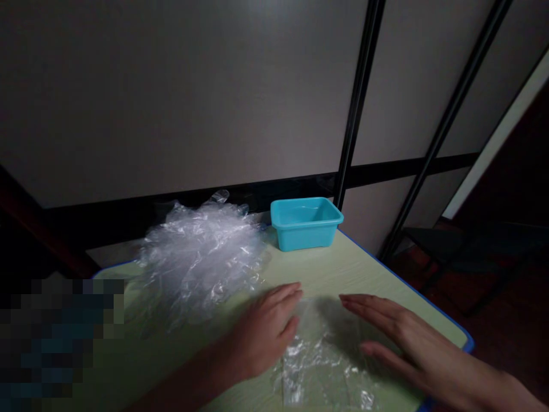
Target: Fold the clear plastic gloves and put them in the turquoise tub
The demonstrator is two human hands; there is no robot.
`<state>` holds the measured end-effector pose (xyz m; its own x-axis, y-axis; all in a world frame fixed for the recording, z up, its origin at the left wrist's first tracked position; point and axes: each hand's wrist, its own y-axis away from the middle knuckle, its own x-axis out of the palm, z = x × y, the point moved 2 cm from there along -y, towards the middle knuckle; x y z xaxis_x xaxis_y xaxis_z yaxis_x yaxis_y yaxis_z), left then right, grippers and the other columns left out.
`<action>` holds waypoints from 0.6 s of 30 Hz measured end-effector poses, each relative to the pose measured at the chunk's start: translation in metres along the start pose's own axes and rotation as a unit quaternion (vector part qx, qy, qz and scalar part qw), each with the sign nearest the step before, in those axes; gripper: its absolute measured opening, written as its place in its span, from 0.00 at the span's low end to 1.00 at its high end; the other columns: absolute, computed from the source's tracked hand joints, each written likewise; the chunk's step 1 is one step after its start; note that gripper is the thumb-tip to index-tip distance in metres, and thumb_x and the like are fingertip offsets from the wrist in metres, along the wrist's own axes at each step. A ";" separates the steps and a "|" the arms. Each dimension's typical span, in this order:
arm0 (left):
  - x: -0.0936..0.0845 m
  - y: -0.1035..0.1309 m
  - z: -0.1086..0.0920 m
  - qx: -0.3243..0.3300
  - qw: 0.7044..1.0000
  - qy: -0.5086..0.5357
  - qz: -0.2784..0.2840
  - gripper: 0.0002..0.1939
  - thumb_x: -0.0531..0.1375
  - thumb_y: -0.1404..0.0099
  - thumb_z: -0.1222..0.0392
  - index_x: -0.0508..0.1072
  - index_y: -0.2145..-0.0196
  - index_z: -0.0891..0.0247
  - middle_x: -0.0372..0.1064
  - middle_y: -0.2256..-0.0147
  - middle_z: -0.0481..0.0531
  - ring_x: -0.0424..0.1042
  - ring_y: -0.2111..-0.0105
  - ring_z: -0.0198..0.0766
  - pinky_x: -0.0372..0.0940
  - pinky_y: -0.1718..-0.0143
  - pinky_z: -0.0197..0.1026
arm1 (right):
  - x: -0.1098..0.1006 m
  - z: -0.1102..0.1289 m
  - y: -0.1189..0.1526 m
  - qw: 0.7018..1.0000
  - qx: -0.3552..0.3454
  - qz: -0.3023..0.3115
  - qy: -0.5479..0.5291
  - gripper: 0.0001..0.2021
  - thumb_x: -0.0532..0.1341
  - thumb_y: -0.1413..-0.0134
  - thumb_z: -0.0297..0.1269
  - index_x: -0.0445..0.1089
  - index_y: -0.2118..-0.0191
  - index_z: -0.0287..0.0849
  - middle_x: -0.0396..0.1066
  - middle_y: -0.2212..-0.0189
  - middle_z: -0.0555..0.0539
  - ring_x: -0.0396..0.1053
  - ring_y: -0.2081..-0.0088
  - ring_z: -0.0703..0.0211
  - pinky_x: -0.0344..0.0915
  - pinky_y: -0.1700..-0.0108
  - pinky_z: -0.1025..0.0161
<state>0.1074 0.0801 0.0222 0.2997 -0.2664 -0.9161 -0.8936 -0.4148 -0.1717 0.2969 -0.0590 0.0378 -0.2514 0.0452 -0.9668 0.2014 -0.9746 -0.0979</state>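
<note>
A clear, thin plastic piece, wrinkled toward its near end, lies flat on the table between my hands. My left hand is at its left edge, fingers stretched out and the thumb apart. On the other side, my right hand hovers or rests by its right edge with fingers extended and thumb spread. Whether either hand touches the plastic I cannot tell. Beyond my left hand sits a big heap of crumpled clear plastic, some of it shaped like glove fingers.
A turquoise plastic tub stands at the table's far corner. The pale green table has a blue edge. Sliding panels rise right behind it. A dark chair is off to the right. A pixelated patch covers the lower left.
</note>
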 end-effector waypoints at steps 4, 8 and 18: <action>0.015 0.005 -0.013 0.060 0.992 -0.077 0.075 0.29 0.49 0.36 0.56 0.46 0.40 0.68 0.39 0.39 0.57 0.40 0.41 0.41 0.42 0.42 0.45 | 0.030 -0.001 -0.026 0.998 -0.041 0.041 0.005 0.33 0.46 0.42 0.51 0.37 0.38 0.36 0.36 0.39 0.40 0.38 0.40 0.49 0.41 0.41 0.47; 0.024 0.009 -0.002 0.074 0.985 -0.105 0.114 0.31 0.49 0.35 0.53 0.41 0.39 0.66 0.31 0.39 0.55 0.33 0.40 0.40 0.36 0.41 0.45 | 0.047 -0.007 -0.031 0.996 -0.061 0.070 0.004 0.38 0.46 0.44 0.54 0.30 0.38 0.34 0.30 0.39 0.38 0.31 0.39 0.49 0.34 0.41 0.46; 0.013 0.012 0.013 0.058 0.989 -0.026 0.130 0.32 0.51 0.35 0.56 0.39 0.39 0.62 0.34 0.38 0.53 0.35 0.40 0.39 0.36 0.42 0.48 | 0.040 -0.021 -0.027 0.992 -0.054 0.048 -0.101 0.34 0.48 0.42 0.48 0.29 0.38 0.40 0.33 0.38 0.41 0.35 0.39 0.49 0.38 0.41 0.45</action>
<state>0.0969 0.0826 0.0033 0.0402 -0.3052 -0.9514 -0.9715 -0.2346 0.0342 0.3018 -0.0266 -0.0029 -0.4080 -0.1030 -0.9072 0.3309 -0.9428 -0.0418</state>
